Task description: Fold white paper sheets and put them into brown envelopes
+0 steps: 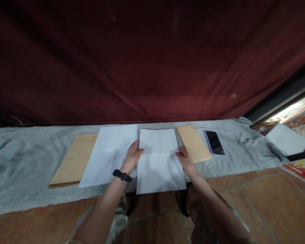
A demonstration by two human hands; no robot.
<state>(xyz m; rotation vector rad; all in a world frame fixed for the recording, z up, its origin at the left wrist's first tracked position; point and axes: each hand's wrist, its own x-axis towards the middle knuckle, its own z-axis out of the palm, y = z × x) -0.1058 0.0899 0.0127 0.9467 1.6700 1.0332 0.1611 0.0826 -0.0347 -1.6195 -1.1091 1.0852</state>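
A creased white sheet of paper (159,166) lies open in front of me, its near end reaching past the edge of the grey cloth. My left hand (134,155) pinches its left edge between thumb and fingers. On the opposite edge, my right hand (185,159) grips the same sheet. More white paper (108,145), with fold lines, rests left of my left hand. Partly under that paper is a stack of brown envelopes (75,157). Another brown envelope stack (194,144) sits just beyond my right hand.
A phone in a purple case (215,143) lies to the right on the grey cloth (246,145). Behind hangs a dark red curtain (152,67). Tiled floor (264,200) shows below, and a white box-like object (286,139) stands at the far right.
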